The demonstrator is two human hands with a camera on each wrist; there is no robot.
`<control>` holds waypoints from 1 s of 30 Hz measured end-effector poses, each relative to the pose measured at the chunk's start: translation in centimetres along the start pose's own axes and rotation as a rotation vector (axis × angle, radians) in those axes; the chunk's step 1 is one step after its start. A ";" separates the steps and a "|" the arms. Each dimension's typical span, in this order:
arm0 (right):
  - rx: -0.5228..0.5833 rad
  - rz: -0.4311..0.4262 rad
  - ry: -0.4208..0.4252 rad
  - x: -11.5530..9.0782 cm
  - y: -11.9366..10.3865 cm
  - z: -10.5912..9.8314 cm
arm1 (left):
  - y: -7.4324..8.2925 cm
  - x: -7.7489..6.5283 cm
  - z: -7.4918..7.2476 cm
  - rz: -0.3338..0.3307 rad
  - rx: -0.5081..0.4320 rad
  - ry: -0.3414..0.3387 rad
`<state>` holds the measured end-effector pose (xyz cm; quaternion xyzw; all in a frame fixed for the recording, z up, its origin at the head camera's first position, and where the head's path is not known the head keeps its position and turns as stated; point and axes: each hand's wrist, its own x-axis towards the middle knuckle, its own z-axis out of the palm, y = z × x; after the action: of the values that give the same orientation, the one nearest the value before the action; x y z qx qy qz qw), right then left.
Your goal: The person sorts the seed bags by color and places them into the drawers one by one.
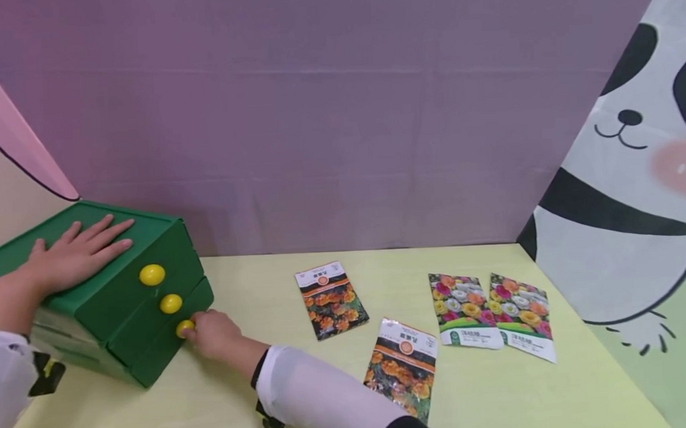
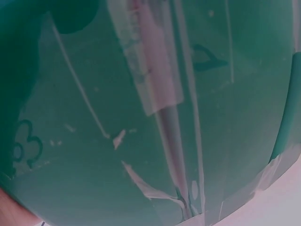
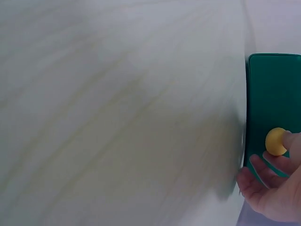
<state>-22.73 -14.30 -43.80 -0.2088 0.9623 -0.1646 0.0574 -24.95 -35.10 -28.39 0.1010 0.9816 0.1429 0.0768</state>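
Observation:
A green cabinet of drawers (image 1: 154, 230) stands at the left of the table, with three round yellow knobs down its front. My left hand (image 1: 80, 256) rests flat on its top, fingers spread. At the lowest yellow knob (image 1: 184, 329), my right hand (image 1: 215, 335) pinches with thumb and fingertips. The right wrist view shows that knob (image 3: 274, 142) against a green drawer front (image 3: 270, 94), the other fingers loosely bent beside it. Whether this drawer stands slightly out, I cannot tell. Green cabinet side with clear tape (image 2: 174, 155) fills the left wrist view.
Two seed packets with orange flowers, one farther back (image 1: 332, 300) and one nearer (image 1: 404, 364), lie mid-table. To their right are two packets with mixed flowers, a left one (image 1: 467, 311) and a right one (image 1: 522, 315). A purple cloth (image 1: 339, 125) hangs behind.

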 end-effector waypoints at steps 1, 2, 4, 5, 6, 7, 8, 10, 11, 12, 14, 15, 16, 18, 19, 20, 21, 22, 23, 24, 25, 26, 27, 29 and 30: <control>-0.018 -0.001 0.009 0.0 0.0 0.0 | 0.0 0.0 0.0 0.000 0.004 0.001; -0.037 0.000 0.018 0.0 0.0 0.1 | -0.1 0.1 -0.1 0.000 0.003 0.003; -0.076 0.001 0.042 0.0 0.0 0.3 | -0.1 0.1 -0.1 0.000 -0.009 0.002; -0.091 0.002 0.049 0.0 0.0 0.4 | 0.0 0.1 -0.1 0.001 -0.018 0.001; -0.099 0.002 0.054 0.0 0.0 0.4 | 0.0 0.1 -0.1 0.002 -0.021 0.000; -0.103 0.004 0.058 0.0 0.0 0.5 | 0.0 0.1 -0.1 0.001 -0.029 -0.001; -0.104 0.005 0.058 0.0 0.0 0.6 | 0.0 0.1 -0.1 0.003 -0.025 0.000; -0.093 0.009 0.052 -0.1 0.0 0.6 | 0.1 0.0 -0.1 0.001 -0.014 0.001; -0.075 0.013 0.048 -0.1 0.0 0.5 | 0.1 0.0 -0.1 -0.002 -0.008 0.001; -0.054 0.019 0.043 -0.1 0.1 0.5 | 0.1 -0.1 -0.1 -0.006 0.000 0.000; 0.022 0.037 0.033 0.0 0.1 0.2 | 0.0 -0.2 -0.1 -0.013 0.002 -0.002; 0.067 0.047 0.031 0.1 0.2 0.0 | 0.0 -0.2 -0.1 -0.016 -0.004 -0.004; 0.112 0.055 0.033 0.2 0.3 -0.2 | 0.0 -0.3 -0.1 -0.018 -0.001 -0.004; 0.209 0.059 0.045 0.4 0.5 -0.8 | 0.1 -0.3 -0.1 -0.017 -0.006 -0.005; 0.256 0.055 0.053 0.5 0.6 -1.1 | 0.1 -0.3 -0.2 -0.016 -0.008 -0.005; 0.290 0.047 0.064 0.6 0.6 -1.5 | 0.2 -0.4 -0.2 -0.014 -0.011 -0.006; 0.325 0.034 0.077 0.6 0.6 -1.9 | 0.2 -0.3 -0.2 -0.012 -0.007 -0.005; 0.352 0.017 0.088 0.7 0.6 -2.2 | 0.2 -0.3 -0.2 -0.011 -0.004 -0.005; 0.378 -0.001 0.098 0.6 0.6 -2.6 | 0.3 -0.3 -0.2 -0.009 -0.012 -0.006; 0.391 -0.016 0.108 0.6 0.4 -2.9 | 0.3 -0.3 -0.2 -0.008 -0.014 -0.007; 0.407 -0.030 0.114 0.5 0.3 -3.3 | 0.3 -0.3 -0.2 -0.008 -0.012 -0.008; 0.416 -0.041 0.120 0.5 0.1 -3.5 | 0.3 -0.3 -0.2 -0.007 -0.009 -0.008; 0.422 -0.051 0.126 0.4 -0.1 -3.7 | 0.2 -0.2 -0.2 -0.004 -0.007 -0.007; 0.416 -0.063 0.140 0.4 -0.4 -4.0 | 0.2 -0.2 -0.2 -0.003 0.008 -0.005; 0.414 -0.066 0.148 0.4 -0.6 -4.0 | 0.1 -0.1 -0.1 -0.003 0.015 -0.005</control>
<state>-23.55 -13.82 -39.84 -0.2111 0.9023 -0.3751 0.0230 -24.81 -35.05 -28.21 0.1007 0.9825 0.1354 0.0787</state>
